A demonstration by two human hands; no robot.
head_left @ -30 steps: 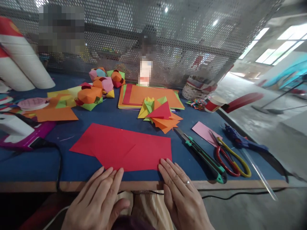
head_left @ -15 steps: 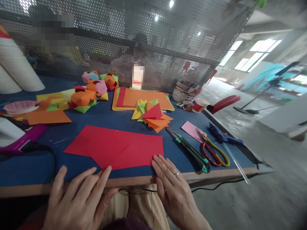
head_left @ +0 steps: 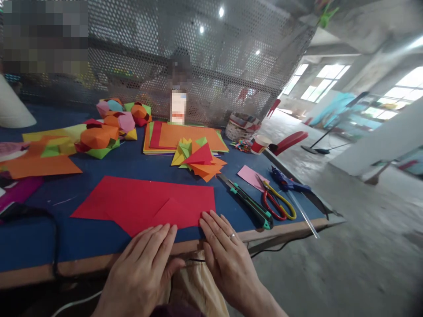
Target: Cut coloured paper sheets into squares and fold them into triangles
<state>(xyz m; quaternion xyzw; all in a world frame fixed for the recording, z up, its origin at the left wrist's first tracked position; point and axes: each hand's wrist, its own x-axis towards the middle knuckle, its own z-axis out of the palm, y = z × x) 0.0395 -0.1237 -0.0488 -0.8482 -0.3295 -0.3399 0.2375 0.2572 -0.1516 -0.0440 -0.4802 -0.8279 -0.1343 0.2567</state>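
A folded sheet of red paper (head_left: pixel 142 198) lies flat near the front edge of the blue table, with overlapping layers and a slanting edge near its middle. My left hand (head_left: pixel 145 259) presses outstretched fingers on the paper's near edge. At the paper's right near corner, my right hand (head_left: pixel 224 251) rests with its fingers laid flat; a ring shows on one finger. Neither hand grasps anything. A green and black utility knife (head_left: pixel 247 201) lies right of the paper, and scissors (head_left: pixel 279 200) with red and yellow handles lie beyond it.
Behind the red paper are folded paper pieces (head_left: pixel 201 158), a stack of coloured paper (head_left: pixel 188 134) and paper ornaments (head_left: pixel 99 136). To the right lie a pink slip (head_left: pixel 251 177) and a blue glue gun (head_left: pixel 289 180). A paper cup (head_left: pixel 260 144) stands near the table's right edge.
My left hand has moved right along the paper's near edge, its fingers now closer together and nearer my right hand. My right hand stays at the corner. The whole view has shifted.
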